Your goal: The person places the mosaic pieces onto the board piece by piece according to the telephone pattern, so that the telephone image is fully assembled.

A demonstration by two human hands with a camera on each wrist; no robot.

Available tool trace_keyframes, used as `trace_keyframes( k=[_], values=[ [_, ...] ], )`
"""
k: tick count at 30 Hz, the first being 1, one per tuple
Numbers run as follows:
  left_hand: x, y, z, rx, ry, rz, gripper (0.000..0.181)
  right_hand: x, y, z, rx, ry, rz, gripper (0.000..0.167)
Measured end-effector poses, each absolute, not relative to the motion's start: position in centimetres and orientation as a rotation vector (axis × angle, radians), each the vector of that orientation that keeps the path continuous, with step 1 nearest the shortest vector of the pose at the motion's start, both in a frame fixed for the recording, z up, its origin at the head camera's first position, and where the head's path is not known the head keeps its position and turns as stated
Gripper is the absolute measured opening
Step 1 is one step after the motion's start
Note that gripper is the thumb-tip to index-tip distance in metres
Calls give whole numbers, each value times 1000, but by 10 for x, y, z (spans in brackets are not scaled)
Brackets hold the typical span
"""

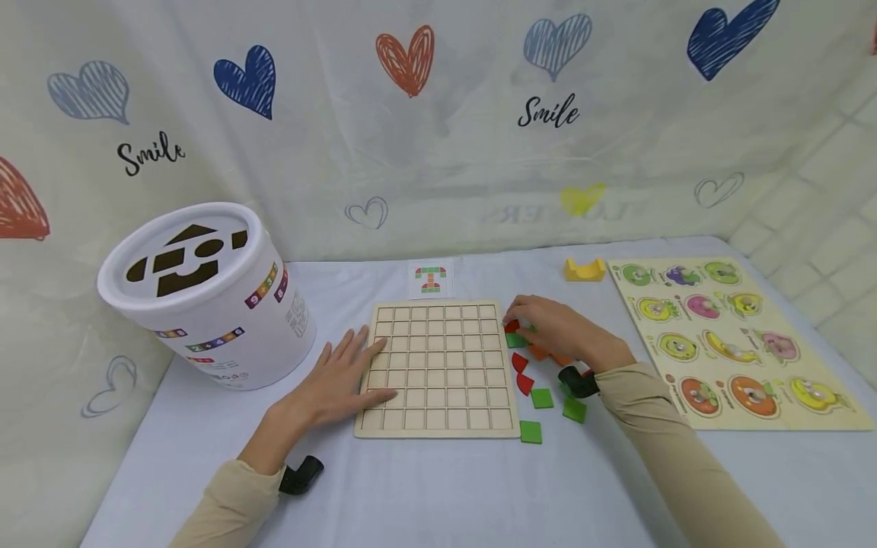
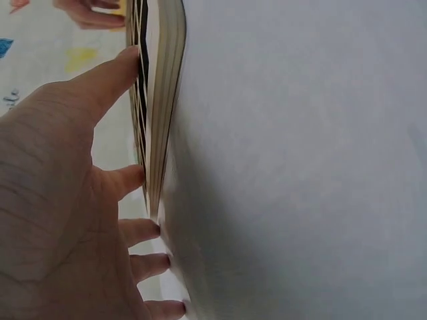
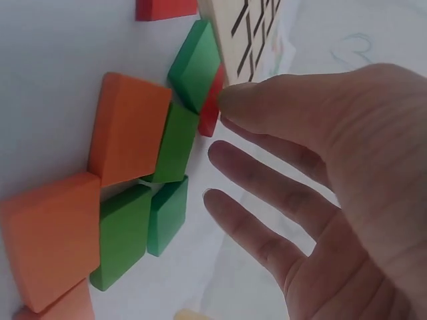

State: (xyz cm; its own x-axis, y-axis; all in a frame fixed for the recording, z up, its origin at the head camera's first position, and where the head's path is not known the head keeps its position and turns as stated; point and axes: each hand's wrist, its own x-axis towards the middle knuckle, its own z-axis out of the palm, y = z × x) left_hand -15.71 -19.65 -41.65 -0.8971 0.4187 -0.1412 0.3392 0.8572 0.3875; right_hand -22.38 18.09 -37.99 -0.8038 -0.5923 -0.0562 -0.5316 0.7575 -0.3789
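A square wooden grid board lies flat, its cells bare. My left hand rests at its left side with spread fingers; the left wrist view shows the thumb against the board's edge. At the board's upper right corner, my right hand reaches down to a red piece beside a green tile. The thumb tip meets this red piece, but the index fingertip is hidden, so a pinch cannot be confirmed. Orange tiles and more green tiles lie under this hand.
Red quarter-round pieces and green tiles lie along the board's right side. Behind the board is a pattern card. A large white tub stands left, a yellow arch block at the back, a fruit puzzle board right.
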Motion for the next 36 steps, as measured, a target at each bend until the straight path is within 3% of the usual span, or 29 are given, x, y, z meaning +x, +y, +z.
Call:
trace_keyframes(
  k=[14, 36],
  values=[
    [-158, -196, -416, 578, 2819, 472, 93, -227, 185, -387, -982, 2823, -563, 22],
    [-158, -197, -416, 586, 2804, 467, 93, -229, 188, -387, -896, 2838, -505, 22]
  ],
)
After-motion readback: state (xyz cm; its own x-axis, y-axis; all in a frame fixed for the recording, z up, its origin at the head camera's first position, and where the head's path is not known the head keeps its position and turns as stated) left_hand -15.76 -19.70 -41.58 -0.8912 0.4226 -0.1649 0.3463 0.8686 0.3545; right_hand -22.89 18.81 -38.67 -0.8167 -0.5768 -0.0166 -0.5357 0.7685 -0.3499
